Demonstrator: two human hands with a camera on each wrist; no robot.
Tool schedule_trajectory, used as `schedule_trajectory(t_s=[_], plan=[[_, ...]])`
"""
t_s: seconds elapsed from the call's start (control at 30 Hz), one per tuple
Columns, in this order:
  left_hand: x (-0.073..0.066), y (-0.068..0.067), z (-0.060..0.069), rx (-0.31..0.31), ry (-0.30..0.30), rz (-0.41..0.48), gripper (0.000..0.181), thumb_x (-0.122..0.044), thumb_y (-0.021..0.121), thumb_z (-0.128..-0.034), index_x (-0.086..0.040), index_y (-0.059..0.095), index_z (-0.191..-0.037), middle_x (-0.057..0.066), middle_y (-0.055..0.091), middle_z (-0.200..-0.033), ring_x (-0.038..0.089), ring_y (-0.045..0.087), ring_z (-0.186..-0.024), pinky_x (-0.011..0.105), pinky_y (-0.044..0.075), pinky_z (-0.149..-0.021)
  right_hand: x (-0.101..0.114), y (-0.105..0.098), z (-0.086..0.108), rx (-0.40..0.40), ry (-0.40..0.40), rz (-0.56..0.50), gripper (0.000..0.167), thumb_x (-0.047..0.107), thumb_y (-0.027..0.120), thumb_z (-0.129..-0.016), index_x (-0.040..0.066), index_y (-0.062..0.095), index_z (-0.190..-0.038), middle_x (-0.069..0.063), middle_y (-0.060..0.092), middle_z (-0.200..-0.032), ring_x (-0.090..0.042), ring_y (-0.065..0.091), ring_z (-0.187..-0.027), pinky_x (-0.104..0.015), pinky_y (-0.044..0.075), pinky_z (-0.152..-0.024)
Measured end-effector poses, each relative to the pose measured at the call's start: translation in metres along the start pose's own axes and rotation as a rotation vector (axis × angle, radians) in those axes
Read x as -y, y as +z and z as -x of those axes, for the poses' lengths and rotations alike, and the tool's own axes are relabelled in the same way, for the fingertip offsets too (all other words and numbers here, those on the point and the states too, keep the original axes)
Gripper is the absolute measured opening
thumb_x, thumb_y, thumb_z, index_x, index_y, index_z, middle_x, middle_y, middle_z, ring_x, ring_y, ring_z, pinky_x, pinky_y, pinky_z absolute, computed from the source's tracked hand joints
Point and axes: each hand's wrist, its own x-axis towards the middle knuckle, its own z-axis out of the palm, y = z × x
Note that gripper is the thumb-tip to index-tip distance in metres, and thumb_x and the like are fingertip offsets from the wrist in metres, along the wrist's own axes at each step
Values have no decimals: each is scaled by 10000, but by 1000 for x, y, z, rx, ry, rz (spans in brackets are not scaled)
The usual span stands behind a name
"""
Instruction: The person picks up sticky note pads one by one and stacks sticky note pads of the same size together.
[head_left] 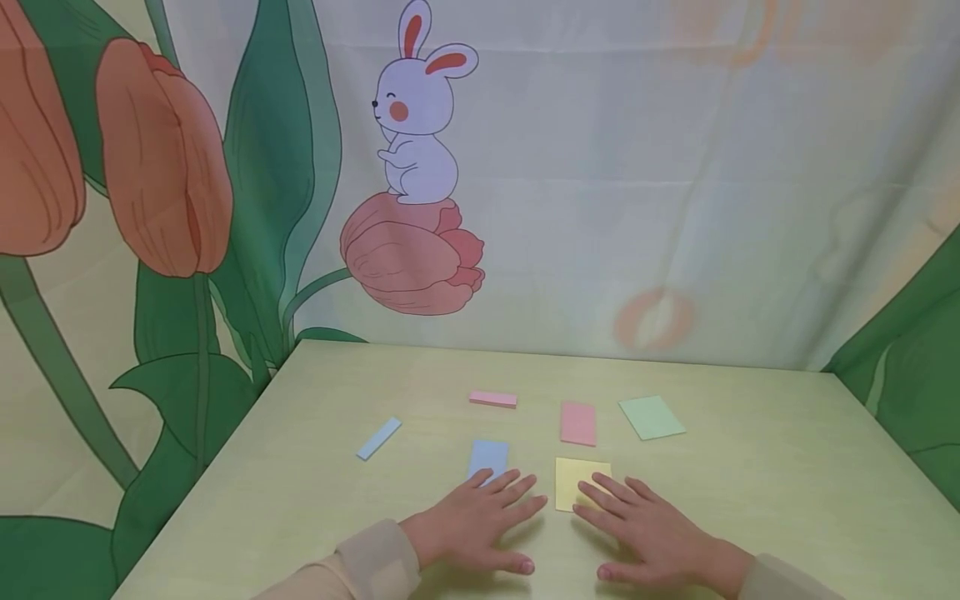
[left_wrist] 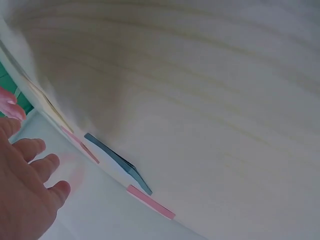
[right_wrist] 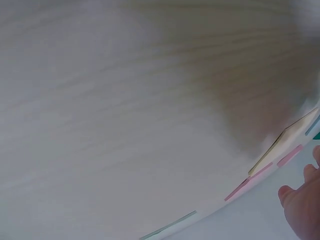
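My left hand (head_left: 480,518), fingers spread and nothing held, is over the table at the near edge of a blue rectangular pad (head_left: 489,460). My right hand (head_left: 654,533) is spread too, its fingertips over the right part of a yellow square pad (head_left: 568,483) and hiding some of it. Shadows lie beneath both hands. Behind the yellow pad is a pink rectangle (head_left: 578,423), with a green square (head_left: 652,417) to its right. A narrow pink strip (head_left: 492,400) lies behind the blue pad, and a narrow blue strip (head_left: 379,438) lies slanted at the left.
The pale yellow-green table (head_left: 780,467) extends to both sides of the pads. Behind it hangs a curtain (head_left: 570,167) printed with tulips, leaves and a white rabbit.
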Motion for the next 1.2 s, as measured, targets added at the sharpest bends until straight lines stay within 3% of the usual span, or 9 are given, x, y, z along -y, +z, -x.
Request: schedule_trajectory(t_s=[0.2,0.4,0.7,1.07,1.2], plan=[[-4,-2,-8,0,-42,61,696,-592,294,-867,-162,210,-1408,31,222,-1465,222,240,-1331,436,267,-1036,-5,0,-4,25,55,-42,643,584,455,-809,194,416,-1319,-49,364,-1398,-277,330,-1278,-499,322,-938],[-7,-10,-16,-20,-71,49,612,-433,423,-891,-107,269,-1385,48,285,-1437,210,324,-1290,386,334,-1000,-10,-5,-10,67,135,-53,565,530,431,-852,178,453,-1294,-60,361,-1399,-262,333,-1279,-493,343,-944],[-9,-17,-26,-33,-132,181,539,-265,492,-889,-54,322,-1355,92,368,-1387,222,405,-1234,316,354,-996,-15,-11,-17,88,219,-92,475,326,557,-835,98,496,-1247,-110,397,-1368,-281,379,-1243,-482,378,-916],[-11,-16,-40,-111,-201,298,476,-172,580,-830,-42,437,-1265,80,553,-1188,168,532,-1073,258,436,-889,-16,-13,-29,51,400,-231,399,187,601,-801,-4,541,-1147,-173,513,-1204,-309,496,-1097,-433,428,-880],[-10,-16,-47,-129,-275,440,425,-105,581,-800,-10,493,-1205,89,611,-1024,167,574,-930,230,466,-765,-17,-12,-35,53,550,-363,354,139,594,-802,-10,549,-1120,-137,560,-1084,-268,542,-994,-402,457,-830]])
